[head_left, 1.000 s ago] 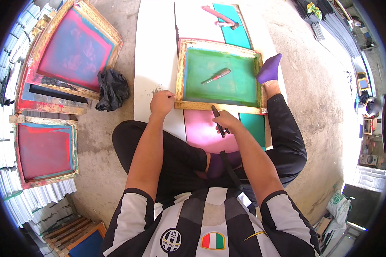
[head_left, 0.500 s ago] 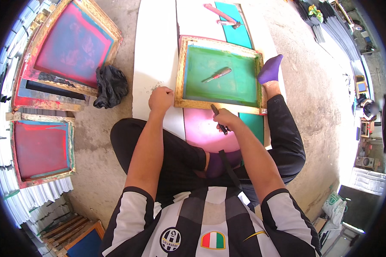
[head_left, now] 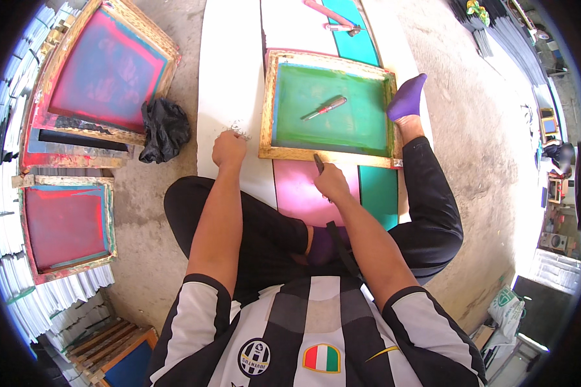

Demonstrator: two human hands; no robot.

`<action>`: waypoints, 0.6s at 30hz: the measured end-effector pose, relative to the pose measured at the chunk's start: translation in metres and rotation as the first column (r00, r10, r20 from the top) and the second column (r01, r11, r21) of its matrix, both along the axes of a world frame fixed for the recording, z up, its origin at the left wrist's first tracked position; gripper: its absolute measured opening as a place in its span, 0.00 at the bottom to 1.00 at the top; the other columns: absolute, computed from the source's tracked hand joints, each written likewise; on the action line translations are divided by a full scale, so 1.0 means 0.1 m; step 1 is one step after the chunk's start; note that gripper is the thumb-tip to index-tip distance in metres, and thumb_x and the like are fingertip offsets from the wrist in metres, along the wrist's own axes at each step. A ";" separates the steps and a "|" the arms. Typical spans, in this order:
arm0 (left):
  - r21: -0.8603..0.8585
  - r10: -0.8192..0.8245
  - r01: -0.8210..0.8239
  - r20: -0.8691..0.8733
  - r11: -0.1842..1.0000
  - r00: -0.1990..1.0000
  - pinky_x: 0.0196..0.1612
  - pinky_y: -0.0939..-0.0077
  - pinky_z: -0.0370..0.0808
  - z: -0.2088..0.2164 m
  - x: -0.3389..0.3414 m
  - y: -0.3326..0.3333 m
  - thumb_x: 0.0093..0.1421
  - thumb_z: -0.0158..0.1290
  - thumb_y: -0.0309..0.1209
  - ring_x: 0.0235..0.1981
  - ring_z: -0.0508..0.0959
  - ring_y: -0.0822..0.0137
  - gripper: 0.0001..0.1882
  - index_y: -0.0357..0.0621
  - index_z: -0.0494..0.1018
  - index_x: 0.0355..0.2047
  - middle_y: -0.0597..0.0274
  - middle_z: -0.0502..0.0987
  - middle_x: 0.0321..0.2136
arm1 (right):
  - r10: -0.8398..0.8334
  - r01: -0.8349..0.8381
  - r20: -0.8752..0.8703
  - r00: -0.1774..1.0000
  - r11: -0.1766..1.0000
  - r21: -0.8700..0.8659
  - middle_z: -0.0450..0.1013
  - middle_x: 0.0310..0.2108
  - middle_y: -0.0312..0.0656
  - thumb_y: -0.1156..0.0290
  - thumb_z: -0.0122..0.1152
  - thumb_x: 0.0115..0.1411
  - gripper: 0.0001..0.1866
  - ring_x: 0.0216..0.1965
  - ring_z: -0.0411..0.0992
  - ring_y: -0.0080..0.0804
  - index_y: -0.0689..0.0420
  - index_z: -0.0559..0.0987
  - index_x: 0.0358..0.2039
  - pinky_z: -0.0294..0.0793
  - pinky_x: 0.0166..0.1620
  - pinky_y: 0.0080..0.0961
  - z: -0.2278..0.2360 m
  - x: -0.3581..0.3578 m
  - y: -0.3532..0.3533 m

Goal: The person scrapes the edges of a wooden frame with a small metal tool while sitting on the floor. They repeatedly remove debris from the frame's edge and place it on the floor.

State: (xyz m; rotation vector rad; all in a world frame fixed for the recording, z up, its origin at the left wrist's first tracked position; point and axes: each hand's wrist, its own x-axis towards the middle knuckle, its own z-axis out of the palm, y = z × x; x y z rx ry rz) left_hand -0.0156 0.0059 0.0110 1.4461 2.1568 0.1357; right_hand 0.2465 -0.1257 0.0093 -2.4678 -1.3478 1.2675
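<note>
Two hands working at frame (head_left: 329, 106) on board (head_left: 229, 77) — right hand (head_left: 332, 182) closed on tool (head_left: 319, 162), prying at near rail; left hand (head_left: 229, 149) fisted, pressing board, bracing. Screwdriver (head_left: 325, 108) lying on mesh, within reach.

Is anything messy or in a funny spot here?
A bit. A screwdriver-like tool lies loose on the green mesh of the wooden screen frame. A crumpled black rag sits on the concrete floor beside paint-smeared red frames.
</note>
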 end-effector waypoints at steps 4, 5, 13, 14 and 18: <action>0.012 0.044 -0.044 -0.006 0.999 0.999 0.50 0.55 0.80 -0.03 -0.05 0.00 0.61 0.62 0.44 0.47 0.85 0.50 0.15 0.54 0.86 0.44 0.54 0.86 0.44 | 0.004 -0.006 0.021 1.000 0.996 0.092 0.80 0.43 0.63 0.69 0.55 0.58 0.18 0.48 0.79 0.62 0.63 0.80 0.47 0.77 0.53 0.52 -0.07 -0.09 -0.12; 0.017 0.051 -0.051 -0.002 0.999 0.999 0.50 0.55 0.80 -0.03 -0.06 0.00 0.61 0.62 0.44 0.47 0.85 0.50 0.15 0.54 0.86 0.44 0.55 0.86 0.43 | -0.015 0.015 0.007 1.000 0.994 0.104 0.80 0.43 0.62 0.69 0.56 0.58 0.17 0.47 0.79 0.62 0.62 0.80 0.46 0.77 0.52 0.52 -0.12 -0.10 -0.16; 0.090 0.022 -0.023 0.015 0.996 1.000 0.49 0.53 0.80 0.03 -0.05 -0.06 0.61 0.63 0.46 0.46 0.85 0.49 0.16 0.50 0.86 0.41 0.53 0.86 0.41 | -0.085 0.114 -0.161 0.983 0.977 0.181 0.81 0.37 0.60 0.68 0.59 0.54 0.14 0.43 0.80 0.60 0.61 0.80 0.39 0.78 0.48 0.52 -0.15 -0.12 -0.28; 0.089 0.034 -0.036 0.020 0.995 0.999 0.48 0.54 0.80 0.07 -0.04 -0.06 0.61 0.63 0.45 0.44 0.85 0.49 0.16 0.48 0.86 0.41 0.52 0.86 0.41 | -0.075 0.110 -0.188 0.979 0.977 0.181 0.80 0.36 0.60 0.68 0.59 0.54 0.14 0.42 0.80 0.61 0.61 0.80 0.39 0.78 0.48 0.52 -0.12 -0.15 -0.29; 0.217 -0.109 0.054 0.251 0.975 0.962 0.44 0.61 0.79 -0.05 -0.09 -0.09 0.62 0.63 0.43 0.38 0.85 0.55 0.19 0.40 0.84 0.42 0.51 0.86 0.37 | 0.012 0.055 -0.240 0.971 0.961 0.270 0.80 0.35 0.60 0.68 0.59 0.54 0.13 0.40 0.80 0.60 0.61 0.79 0.37 0.78 0.47 0.51 -0.06 -0.36 -0.25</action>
